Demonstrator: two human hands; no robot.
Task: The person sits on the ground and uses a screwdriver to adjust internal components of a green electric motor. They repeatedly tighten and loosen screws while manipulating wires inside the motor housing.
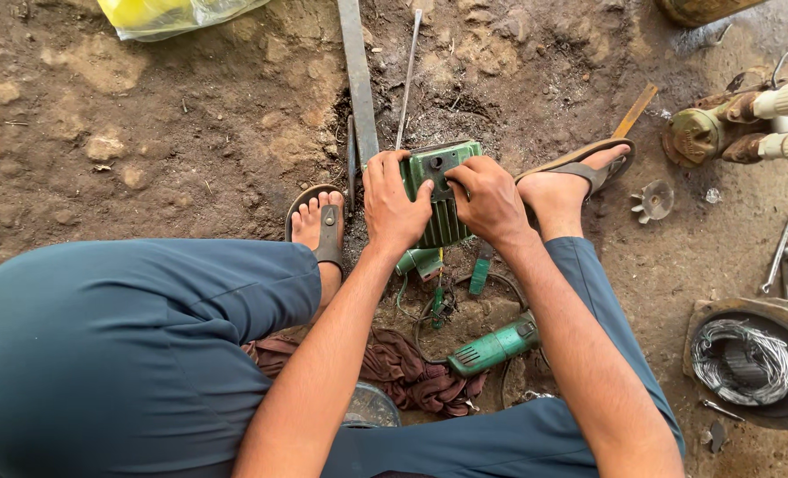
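The left hand (395,205) grasps the left flank of a green ribbed metal motor housing (444,196), fingers curled over its top edge. The right hand (488,200) clamps the right side, fingertips pressing near the dark hole on top. The housing sits on bare, lumpy dirt between two sandalled feet. At 12 o'clock lie a flat grey metal bar (358,80) and a thin rod (408,75). At 6 o'clock lie a green angle grinder (493,346) and a crumpled brown rag (411,372). At 4 o'clock, well apart, coiled wire (746,361) fills a round rusty casing.
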